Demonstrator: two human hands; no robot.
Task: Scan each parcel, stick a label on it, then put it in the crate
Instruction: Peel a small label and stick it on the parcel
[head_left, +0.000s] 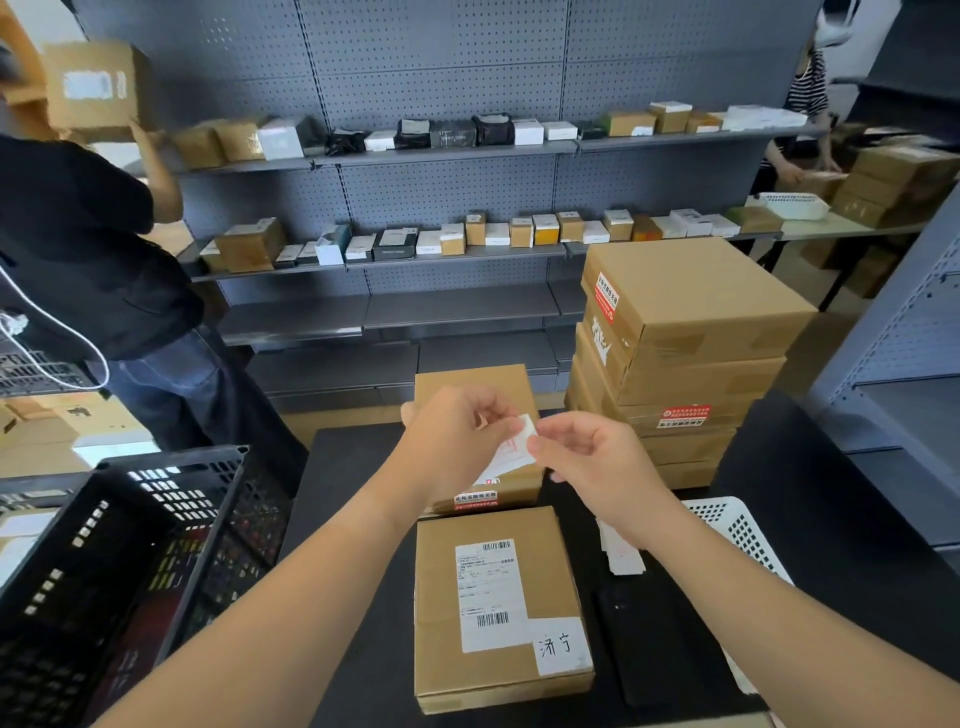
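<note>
Both my hands meet above the black table (353, 499). My left hand (457, 441) and my right hand (582, 457) pinch a small white label (527, 431) between their fingertips. Right under them lies a brown parcel (472, 384) with a white sheet and a red sticker on its near edge. Nearer to me lies a second brown parcel (498, 608) bearing a barcode label and a white handwritten sticker. The black crate (130, 545) stands at the left of the table.
A strip of white labels (623, 556) and a dark flat device (644, 649) lie to the right of the near parcel, next to a white perforated basket (737, 530). A stack of large cartons (685, 332) rises behind. One person stands left, another far right.
</note>
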